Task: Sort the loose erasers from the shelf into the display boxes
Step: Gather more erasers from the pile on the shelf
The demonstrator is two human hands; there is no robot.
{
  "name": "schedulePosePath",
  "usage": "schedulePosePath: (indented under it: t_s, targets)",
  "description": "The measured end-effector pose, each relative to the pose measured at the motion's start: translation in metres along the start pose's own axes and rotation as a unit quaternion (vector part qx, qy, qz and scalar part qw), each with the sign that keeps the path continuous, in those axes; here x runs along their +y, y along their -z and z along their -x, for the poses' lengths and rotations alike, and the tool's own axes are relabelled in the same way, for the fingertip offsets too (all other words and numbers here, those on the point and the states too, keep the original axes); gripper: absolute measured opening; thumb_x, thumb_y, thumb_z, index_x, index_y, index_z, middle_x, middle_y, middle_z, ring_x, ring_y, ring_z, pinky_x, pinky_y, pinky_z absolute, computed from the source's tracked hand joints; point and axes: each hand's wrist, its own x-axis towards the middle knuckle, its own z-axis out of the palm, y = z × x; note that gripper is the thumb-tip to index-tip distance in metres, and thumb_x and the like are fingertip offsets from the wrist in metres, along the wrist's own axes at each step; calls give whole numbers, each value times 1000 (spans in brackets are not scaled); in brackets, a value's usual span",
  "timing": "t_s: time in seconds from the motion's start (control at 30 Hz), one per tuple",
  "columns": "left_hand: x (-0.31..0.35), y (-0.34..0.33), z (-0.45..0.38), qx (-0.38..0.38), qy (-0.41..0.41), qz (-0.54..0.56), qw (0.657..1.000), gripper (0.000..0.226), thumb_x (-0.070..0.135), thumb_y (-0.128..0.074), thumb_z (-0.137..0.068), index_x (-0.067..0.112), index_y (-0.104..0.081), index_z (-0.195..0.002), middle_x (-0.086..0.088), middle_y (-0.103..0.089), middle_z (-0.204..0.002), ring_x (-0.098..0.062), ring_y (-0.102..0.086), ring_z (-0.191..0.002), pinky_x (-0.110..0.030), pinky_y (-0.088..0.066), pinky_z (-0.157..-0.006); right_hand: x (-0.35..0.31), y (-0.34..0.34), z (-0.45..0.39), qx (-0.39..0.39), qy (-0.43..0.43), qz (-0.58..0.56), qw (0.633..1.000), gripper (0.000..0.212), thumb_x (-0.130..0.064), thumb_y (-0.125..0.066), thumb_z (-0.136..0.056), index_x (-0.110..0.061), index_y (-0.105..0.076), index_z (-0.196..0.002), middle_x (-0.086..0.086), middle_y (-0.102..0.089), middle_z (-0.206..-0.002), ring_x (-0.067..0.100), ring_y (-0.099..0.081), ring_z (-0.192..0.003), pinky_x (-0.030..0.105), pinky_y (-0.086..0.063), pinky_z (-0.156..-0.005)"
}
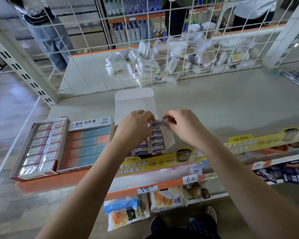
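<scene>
- We hold one sleeved eraser point(157, 123) over the open white display box point(135, 104), our left hand point(135, 128) pinching its left end and our right hand point(177, 125) pinching its right end with curled fingertips.
- The eraser sits level between the two hands, its printed band facing up, just above the rows already packed in the box.
- Beneath it, the packed erasers point(156, 144) lie in two columns, labels upward; the front rows look full, and the free slot, we judge, is at the back near the raised lid flap.
- To the left stand two more display boxes, touching side by side: a red-edged box point(40, 147) of foil-wrapped erasers and a box of pink and blue erasers point(88, 145) with a Korean-lettered lid.
- All three boxes rest near the front edge of the shelf point(214, 104); we see no other loose erasers on the bare shelf from here.
- Handling, as we judge it: the eraser is small and light, firm but slightly yielding, and its plastic wrap looks slick, so a grip on the short ends or the long sides should serve better than on the glossy faces.
- The paper sleeve may slide on the block; pressing on the sleeve and block together should keep it square.
- The box walls are thin card and will flex, so the piece should go straight down into its slot rather than be forced in.
- Behind the wire grid point(145, 40), packets of cotton swabs point(171, 59) lie heaped on another shelf, and people stand beyond.
</scene>
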Motion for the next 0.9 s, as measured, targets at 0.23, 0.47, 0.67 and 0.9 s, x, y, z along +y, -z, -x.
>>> schedulePosePath:
  t_s: [0.23,0.47,0.67,0.9]
  targets:
    - [-3,-9,3,15,13,-14,1000,23,29,-54,-92,22,-59,-114,5,-62,-112,-14,-54,-101,-25,-43,-75,-1,3,2,-5,2,1,1000,26,-20,-56,-92,-8,-63,-114,7,-66,-108,18,-59,-97,18,-38,-80]
    - [1,-4,0,19,-24,56,998,26,33,-60,-89,22,-59,-112,6,-59,-112,-7,-50,-88,-18,-36,-71,-1,2,0,-9,-2,-7,1000,27,-21,-56,-92,-9,-64,-114,7,-66,-108,19,-59,-97,24,-44,-83]
    - [2,-9,-1,26,-6,106,994,21,27,-64,-86,24,-62,-107,8,-62,-103,-3,-46,-71,-9,-34,-59,2,2,0,-4,3,-5,1000,26,-20,-57,-92,-9,-64,-114,6,-67,-107,18,-60,-96,16,-37,-76]
    - [1,-10,0,37,15,51,998,20,29,-62,-88,19,-65,-105,6,-62,-107,-14,-55,-92,-21,-35,-67,2,2,0,1,3,-19,1000,27,-17,-59,-90,-10,-64,-116,6,-67,-109,17,-60,-98,16,-38,-82]
